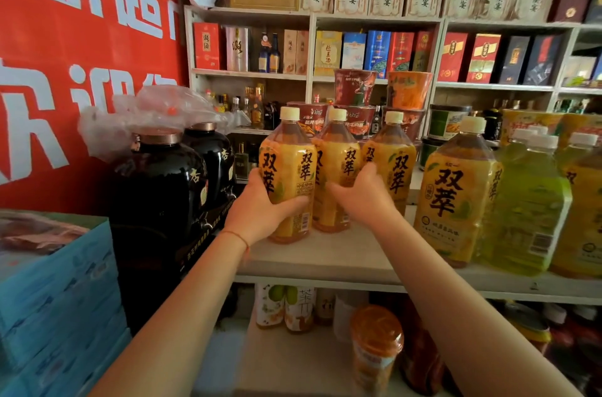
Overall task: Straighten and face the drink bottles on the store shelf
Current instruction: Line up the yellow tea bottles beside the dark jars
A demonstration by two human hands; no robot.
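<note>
Head view, frame centre: left hand (257, 211) grips upright left bottle (288, 175), right hand (365, 194) grips middle bottle (337, 168) just beside it, labels facing slightly left.

Three bottles (288, 175) are set in a row on the shelf (325, 260), jars (163, 188) left, big bottles (456, 198) right, cups (355, 87) behind.

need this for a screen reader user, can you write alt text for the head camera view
A person's left hand grips the leftmost small orange tea bottle on a store shelf while the right hand holds the middle bottle of three. Larger tea bottles stand to the right and black jars to the left.
</note>
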